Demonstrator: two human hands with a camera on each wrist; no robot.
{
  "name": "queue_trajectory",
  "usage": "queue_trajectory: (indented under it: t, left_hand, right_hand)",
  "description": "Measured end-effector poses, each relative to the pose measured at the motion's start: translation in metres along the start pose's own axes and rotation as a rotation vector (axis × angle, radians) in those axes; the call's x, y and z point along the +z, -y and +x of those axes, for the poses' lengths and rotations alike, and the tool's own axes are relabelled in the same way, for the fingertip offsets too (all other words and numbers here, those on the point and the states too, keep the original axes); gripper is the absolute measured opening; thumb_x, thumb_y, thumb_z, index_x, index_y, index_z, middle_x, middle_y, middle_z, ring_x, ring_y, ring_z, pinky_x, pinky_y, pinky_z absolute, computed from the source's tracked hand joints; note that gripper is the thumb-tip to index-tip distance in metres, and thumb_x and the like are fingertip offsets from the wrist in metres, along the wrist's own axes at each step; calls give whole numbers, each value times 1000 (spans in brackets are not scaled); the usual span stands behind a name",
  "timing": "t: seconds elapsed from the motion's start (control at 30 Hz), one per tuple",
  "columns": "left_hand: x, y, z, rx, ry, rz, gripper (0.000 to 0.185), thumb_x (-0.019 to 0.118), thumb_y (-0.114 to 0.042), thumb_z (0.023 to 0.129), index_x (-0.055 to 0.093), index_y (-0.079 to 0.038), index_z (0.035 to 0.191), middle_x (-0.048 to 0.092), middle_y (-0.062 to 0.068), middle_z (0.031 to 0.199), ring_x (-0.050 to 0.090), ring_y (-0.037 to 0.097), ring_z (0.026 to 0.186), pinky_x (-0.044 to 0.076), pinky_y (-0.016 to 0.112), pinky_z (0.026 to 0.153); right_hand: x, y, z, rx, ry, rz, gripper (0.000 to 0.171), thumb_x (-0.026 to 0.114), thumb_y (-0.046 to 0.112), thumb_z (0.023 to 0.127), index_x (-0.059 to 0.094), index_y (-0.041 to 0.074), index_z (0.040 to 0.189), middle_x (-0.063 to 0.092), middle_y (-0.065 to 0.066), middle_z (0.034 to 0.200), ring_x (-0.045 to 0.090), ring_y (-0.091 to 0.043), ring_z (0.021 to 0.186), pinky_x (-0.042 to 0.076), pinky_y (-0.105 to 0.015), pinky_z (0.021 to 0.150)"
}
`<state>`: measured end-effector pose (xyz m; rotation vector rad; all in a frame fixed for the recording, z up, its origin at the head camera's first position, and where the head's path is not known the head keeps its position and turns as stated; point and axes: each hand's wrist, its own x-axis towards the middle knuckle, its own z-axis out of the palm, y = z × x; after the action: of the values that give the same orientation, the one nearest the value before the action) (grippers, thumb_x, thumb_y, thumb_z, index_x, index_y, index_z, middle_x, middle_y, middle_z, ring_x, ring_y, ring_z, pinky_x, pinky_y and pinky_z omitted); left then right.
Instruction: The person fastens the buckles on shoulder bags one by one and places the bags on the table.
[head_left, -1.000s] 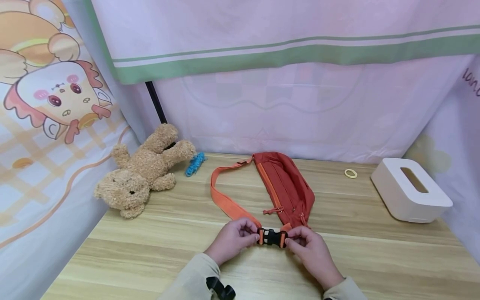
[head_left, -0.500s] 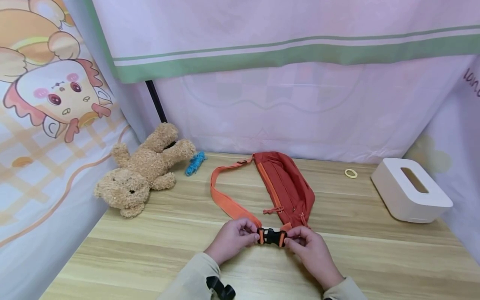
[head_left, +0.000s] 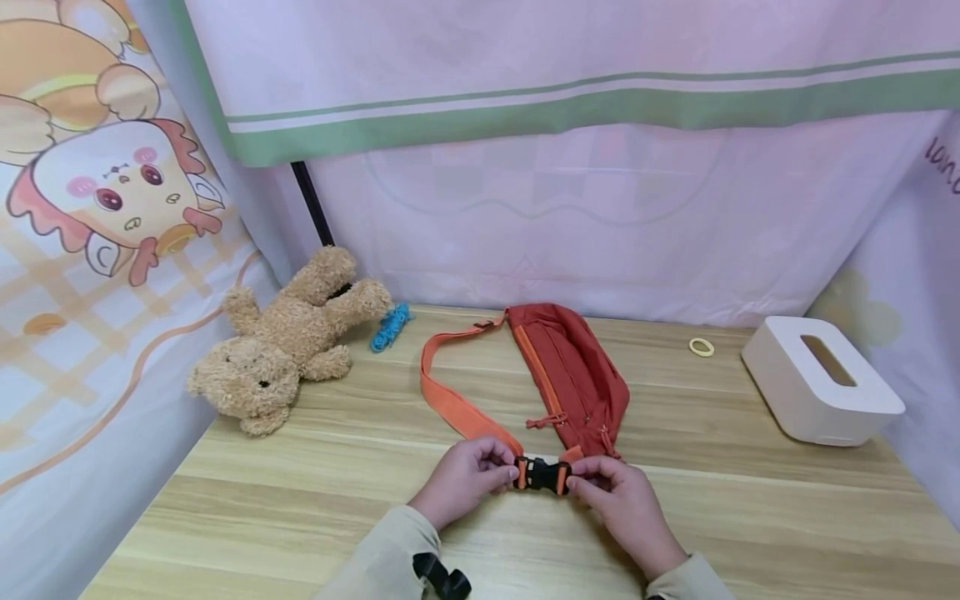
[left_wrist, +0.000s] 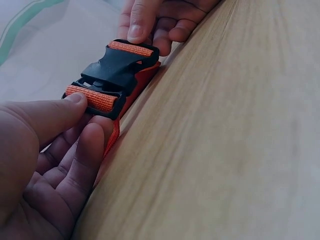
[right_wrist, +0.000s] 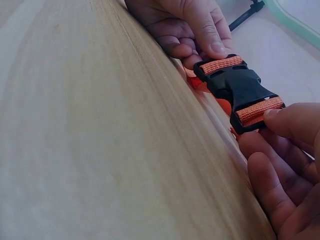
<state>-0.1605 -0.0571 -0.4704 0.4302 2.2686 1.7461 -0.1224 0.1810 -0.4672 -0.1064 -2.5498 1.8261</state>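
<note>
The black plastic strap buckle (head_left: 543, 475) lies crosswise, left to right, low over the wooden desk (head_left: 750, 517); left hand (head_left: 467, 478) pinches one end, right hand (head_left: 622, 500) pinches the other, beside the rust-red waist bag (head_left: 573, 375).

Head view high, looking down the table (head_left: 315, 500), both wrist views low, close, facing inward, sharing the buckle (head_left: 543, 475).

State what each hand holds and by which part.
Both pinch the black buckle: left hand at its left strap end, right hand at its right.
</note>
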Motion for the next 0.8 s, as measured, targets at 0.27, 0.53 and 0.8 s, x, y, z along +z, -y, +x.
queue_trajectory:
  t: [0.27, 0.53, 0.8]
  left_hand:
    - [0, 1, 1, 8, 6, 41, 7, 74, -12, 92, 68, -8, 93, 67, -1, 80, 62, 12, 69, 53, 25, 61]
    - [0, 1, 1, -2, -2, 37, 6, 73, -12, 93, 67, -10, 93, 68, -1, 80, 64, 13, 70, 54, 26, 62]
    - [-1, 0, 0, -6, -11, 0, 8, 73, -12, 92, 67, -8, 93, 69, 1, 81, 66, 14, 71, 57, 27, 64]
  right_hand:
    - [0, -1, 1, 2, -1, -33, 9, 80, 7, 85, 75, 10, 92, 69, -4, 91, 60, -14, 75, 53, -25, 64]
    - [0, -1, 2, 2, 14, -50, 9, 77, 6, 88, 71, 9, 94, 67, -3, 89, 60, -14, 74, 52, -25, 64]
    - [-1, -3, 2, 11, 7, -16, 10, 76, 2, 87, 70, 7, 93, 67, -5, 85, 62, -15, 72, 53, -25, 63]
